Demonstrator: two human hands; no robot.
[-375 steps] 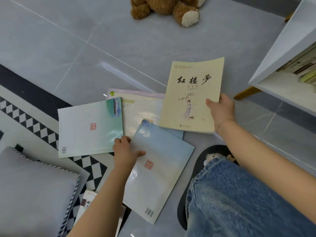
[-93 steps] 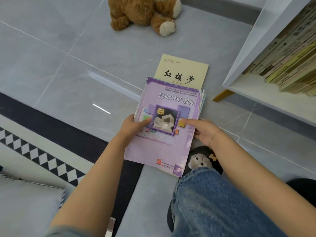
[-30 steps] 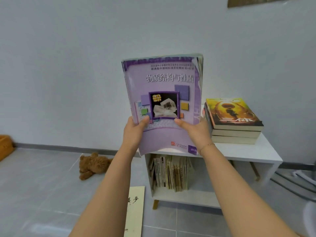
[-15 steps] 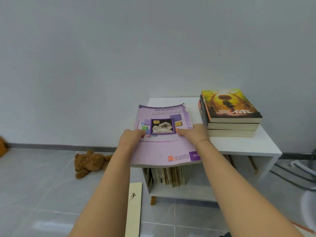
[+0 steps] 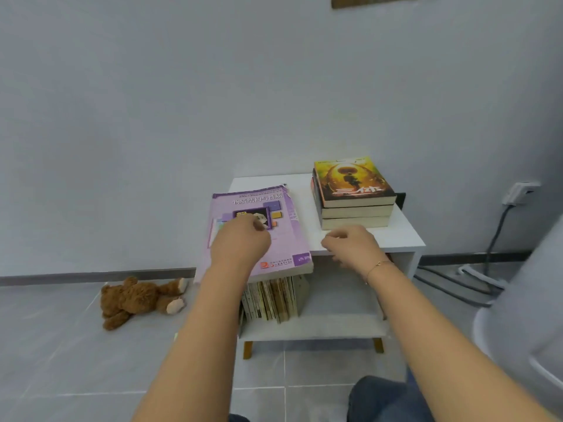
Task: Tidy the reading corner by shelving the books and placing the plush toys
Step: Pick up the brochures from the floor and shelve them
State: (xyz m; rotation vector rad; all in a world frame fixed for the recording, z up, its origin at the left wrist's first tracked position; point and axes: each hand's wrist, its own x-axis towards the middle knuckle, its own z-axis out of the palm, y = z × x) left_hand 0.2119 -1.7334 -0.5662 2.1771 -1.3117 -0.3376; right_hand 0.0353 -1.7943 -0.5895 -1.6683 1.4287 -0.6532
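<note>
Several thin paperbacks make up the purple-covered stack (image 5: pixel 259 236) — light, floppy at the edges, slick-covered, so it would likely slide apart if lifted by one corner; a grip along the spine edge or under both long sides looks safest. It lies flat on the left part of the white shelf unit's top (image 5: pixel 402 239), its near edge overhanging the front. The left hand (image 5: pixel 240 242) rests over the middle of the cover, fingers loosely bent and holding nothing, though whether they actually press on it is hard to tell. The right hand (image 5: pixel 350 245) hovers just right of the stack, near the shelf's front edge, fingers loosely curled and empty. Beyond that hand sits a pile of three thick books (image 5: pixel 355 196). Far left of the left hand, on the floor, lies a brown teddy bear (image 5: pixel 137 300) — soft, easy to grab anywhere.
</note>
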